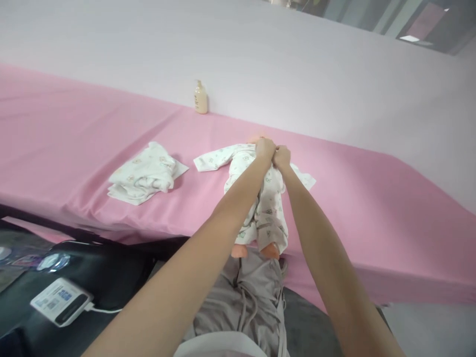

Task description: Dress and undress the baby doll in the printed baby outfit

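Observation:
A baby doll in white, small-patterned clothes lies on the pink cloth, its feet (pixel 239 251) towards me. The sleeve of its top (pixel 216 158) stretches out to the left, and its trousers (pixel 270 218) reach down to the near edge. My left hand (pixel 265 148) is closed at the upper front of the top, close to the neck. Right beside it, my right hand (pixel 281 156) is closed on the same top's right side. Both hands and forearms hide the doll's head and chest almost wholly, and the fingertips do not show.
Folded white patterned baby clothes (pixel 143 173) lie to the left on the pink cloth (pixel 67 129). A cream pump bottle (pixel 201 98) stands by the white wall at the back. Below left, a white device (pixel 61 301) with a cable rests on a black chair seat (pixel 111 277).

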A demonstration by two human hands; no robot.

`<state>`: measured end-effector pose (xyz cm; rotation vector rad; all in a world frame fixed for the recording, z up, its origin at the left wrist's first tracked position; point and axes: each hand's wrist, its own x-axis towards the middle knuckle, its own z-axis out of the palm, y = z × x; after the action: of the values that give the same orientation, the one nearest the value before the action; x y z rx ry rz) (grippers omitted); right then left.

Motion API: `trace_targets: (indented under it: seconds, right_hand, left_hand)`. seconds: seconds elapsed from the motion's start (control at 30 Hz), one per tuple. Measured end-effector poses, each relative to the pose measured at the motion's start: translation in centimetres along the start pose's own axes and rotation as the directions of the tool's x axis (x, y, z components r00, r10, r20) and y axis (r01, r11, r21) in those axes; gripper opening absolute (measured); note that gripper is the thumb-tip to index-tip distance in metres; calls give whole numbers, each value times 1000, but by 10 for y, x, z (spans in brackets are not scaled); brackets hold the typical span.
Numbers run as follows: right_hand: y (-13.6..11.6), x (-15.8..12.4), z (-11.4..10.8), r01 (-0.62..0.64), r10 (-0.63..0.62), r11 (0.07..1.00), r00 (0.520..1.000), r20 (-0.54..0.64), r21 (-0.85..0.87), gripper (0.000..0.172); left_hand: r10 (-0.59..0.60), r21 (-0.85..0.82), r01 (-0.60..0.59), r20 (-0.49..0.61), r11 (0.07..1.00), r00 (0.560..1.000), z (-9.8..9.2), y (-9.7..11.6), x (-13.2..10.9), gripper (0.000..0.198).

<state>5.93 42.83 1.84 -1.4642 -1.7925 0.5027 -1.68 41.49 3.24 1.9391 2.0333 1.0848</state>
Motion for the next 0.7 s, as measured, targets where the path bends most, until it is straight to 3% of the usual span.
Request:
trace_targets:
  seconds: [0.13,0.27,0.4,0.7]
  right_hand:
    - [-8,0,6,-12,12,1000,996,-83,2,22]
    - [-23,-5,21,-22,27,999,995,-101,47,26]
    - [-29,-7,28,-13,22,995,996,-84,102,20]
    - [-19,-16,29,115,-110,989,992,-55,95,29]
  left_hand:
    - [-45,132,53,-63,990,997,-3,-9,-12,28]
    - [-8,215,31,-109,976,994,-12,-29,-22,34]
    - [-21,105,35,-131,994,991,-14,-40,-22,31]
    - [-137,-154,97,-273,983,952,-10,-42,-27,26]
